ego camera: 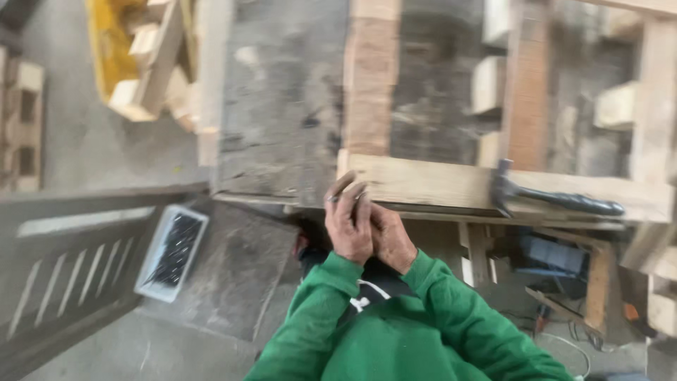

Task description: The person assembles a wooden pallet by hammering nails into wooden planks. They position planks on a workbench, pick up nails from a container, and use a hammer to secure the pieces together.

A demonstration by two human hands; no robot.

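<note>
Steel nails [345,192], blurred, pinched in left hand [349,227] fingertips at near edge of wooden pallet [423,185]. Right hand [391,238] pressed against left, grip unclear. Hammer [550,197] lies on same edge board, well right. Nail tray [173,252] lower left.

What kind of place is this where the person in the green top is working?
It looks like a woodworking shop, probably one where pallets get built or mended. A hammer lies on a wooden pallet frame, a white box of nails sits nearby, and cut wood blocks are piled up behind.
</note>
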